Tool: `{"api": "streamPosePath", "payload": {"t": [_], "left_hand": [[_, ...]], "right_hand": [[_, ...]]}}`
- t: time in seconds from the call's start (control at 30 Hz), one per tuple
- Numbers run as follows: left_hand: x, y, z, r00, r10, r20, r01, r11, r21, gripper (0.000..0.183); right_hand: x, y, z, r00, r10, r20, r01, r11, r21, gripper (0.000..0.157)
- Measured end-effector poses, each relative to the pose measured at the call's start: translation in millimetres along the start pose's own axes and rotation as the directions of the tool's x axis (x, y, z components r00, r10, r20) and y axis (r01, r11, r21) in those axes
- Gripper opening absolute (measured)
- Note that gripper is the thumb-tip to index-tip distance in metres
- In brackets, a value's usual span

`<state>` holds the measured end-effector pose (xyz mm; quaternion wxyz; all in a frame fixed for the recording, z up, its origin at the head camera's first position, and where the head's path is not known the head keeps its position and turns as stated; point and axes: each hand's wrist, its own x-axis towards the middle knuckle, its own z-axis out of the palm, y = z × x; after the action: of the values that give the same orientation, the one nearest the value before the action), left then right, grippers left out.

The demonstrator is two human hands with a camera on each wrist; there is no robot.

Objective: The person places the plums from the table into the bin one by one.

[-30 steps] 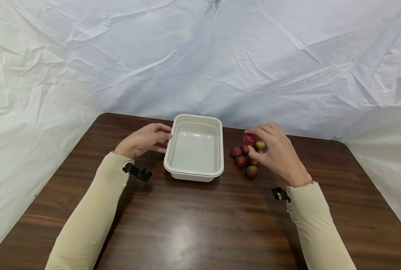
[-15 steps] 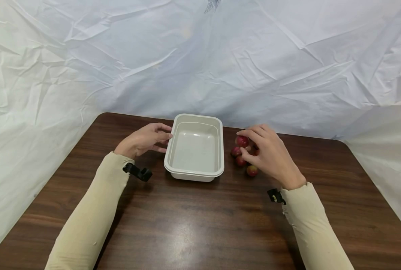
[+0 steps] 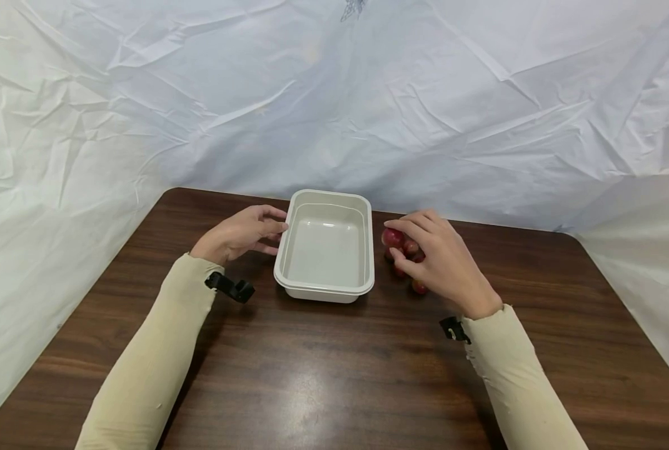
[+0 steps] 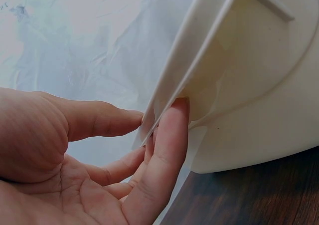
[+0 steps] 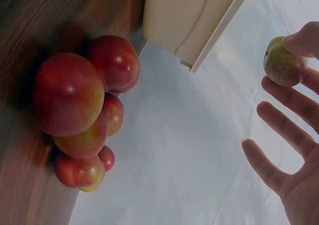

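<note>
A light grey rectangular plastic basin (image 3: pixel 326 256) stands mid-table in the head view, with nothing inside. My left hand (image 3: pixel 241 234) pinches its left rim; in the left wrist view the thumb (image 4: pixel 107 119) touches the outer lip and a finger (image 4: pixel 167 157) reaches under it. To the right of the basin, my right hand (image 3: pixel 438 259) pinches a red plum (image 3: pixel 393 237) between thumb and fingertips. The right wrist view shows this held plum (image 5: pixel 285 63) greenish and raised off the table. Several loose plums (image 5: pixel 67 95) lie clustered below, partly hidden by the right hand in the head view.
The dark wooden table (image 3: pixel 312 375) has rounded far corners. A creased white sheet (image 3: pixel 334 112) hangs behind it and at both sides. A black band (image 3: pixel 230 287) sits on the left wrist, another band (image 3: pixel 454 329) on the right.
My right hand has moved left toward the basin, carrying the pinched plum away from the pile's far side. The left hand and basin have hardly moved.
</note>
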<state>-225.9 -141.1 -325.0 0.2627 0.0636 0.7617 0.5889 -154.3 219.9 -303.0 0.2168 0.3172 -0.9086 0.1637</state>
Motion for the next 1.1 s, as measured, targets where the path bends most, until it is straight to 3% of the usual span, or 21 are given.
{"api": "streamPosePath", "payload": {"t": [1.1], "left_hand": [[-2.2, -1.8, 1.5, 1.000, 0.003, -0.003, -0.003, 1.000, 0.001, 0.047]], "right_hand": [[3.3, -17.3, 18.0, 0.995, -0.094, -0.019, 0.095, 0.995, 0.041, 0.040]]}}
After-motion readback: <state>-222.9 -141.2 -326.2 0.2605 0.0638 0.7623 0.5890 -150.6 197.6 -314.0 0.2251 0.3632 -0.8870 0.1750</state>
